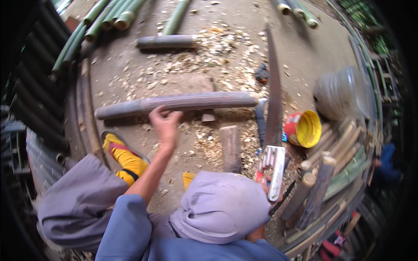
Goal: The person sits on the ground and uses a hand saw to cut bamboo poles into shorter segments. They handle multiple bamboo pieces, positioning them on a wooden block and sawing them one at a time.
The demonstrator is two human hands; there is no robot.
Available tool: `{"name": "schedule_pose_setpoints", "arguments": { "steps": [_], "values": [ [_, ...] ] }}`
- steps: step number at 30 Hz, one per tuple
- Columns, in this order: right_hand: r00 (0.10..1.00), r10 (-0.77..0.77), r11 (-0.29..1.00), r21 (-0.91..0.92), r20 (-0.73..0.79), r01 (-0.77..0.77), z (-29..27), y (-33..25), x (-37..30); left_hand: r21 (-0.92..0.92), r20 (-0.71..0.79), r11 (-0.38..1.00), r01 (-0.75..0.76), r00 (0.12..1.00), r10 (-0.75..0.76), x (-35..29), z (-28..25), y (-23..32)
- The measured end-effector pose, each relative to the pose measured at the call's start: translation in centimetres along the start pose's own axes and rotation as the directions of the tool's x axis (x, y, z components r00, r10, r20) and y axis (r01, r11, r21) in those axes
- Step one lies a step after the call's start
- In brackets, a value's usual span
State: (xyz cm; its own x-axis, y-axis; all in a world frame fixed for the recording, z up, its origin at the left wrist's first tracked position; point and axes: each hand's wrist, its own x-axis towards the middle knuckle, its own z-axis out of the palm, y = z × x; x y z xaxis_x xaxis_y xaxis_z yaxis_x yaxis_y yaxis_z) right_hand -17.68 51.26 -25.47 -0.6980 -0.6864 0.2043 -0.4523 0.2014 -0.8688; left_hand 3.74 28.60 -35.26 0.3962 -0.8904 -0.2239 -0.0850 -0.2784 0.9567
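A thick bamboo pole (200,101), purplish-grey in colour, lies crosswise in front of me, its middle over a flat block (187,81). My left hand (163,125) is at the near side of the pole, left of its middle. Its fingertips overlap the pole's lower edge; the thumb and fingers are apart, and whether they press on it I cannot tell. On the right, my right hand (264,167) grips the white handle of a handsaw (274,95). The long brown blade points up and away from me, to the right of the pole's end.
Wood chips (213,143) litter the ground around a short upright-lying wood piece (230,148). A red and yellow tin (308,129) lies right of the saw, near a clear plastic container (342,93). Cut bamboo pieces (311,191) are piled lower right. Green bamboo poles (124,19) lie far left.
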Motion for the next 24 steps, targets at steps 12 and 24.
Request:
{"name": "schedule_pose_setpoints", "arguments": {
  "steps": [12,24],
  "values": [
    [0.989,0.127,0.98,0.166,-0.081,-0.112,-2.3,0.7,0.2,0.451,0.827,0.197,-0.87,0.491,0.275,-0.1,16.2,0.9],
    [0.993,0.106,0.988,0.114,-0.044,-0.101,-5.9,1.3,0.5,0.417,0.896,0.335,-0.845,0.445,0.005,1.2,16.3,2.5]
  ]
}}
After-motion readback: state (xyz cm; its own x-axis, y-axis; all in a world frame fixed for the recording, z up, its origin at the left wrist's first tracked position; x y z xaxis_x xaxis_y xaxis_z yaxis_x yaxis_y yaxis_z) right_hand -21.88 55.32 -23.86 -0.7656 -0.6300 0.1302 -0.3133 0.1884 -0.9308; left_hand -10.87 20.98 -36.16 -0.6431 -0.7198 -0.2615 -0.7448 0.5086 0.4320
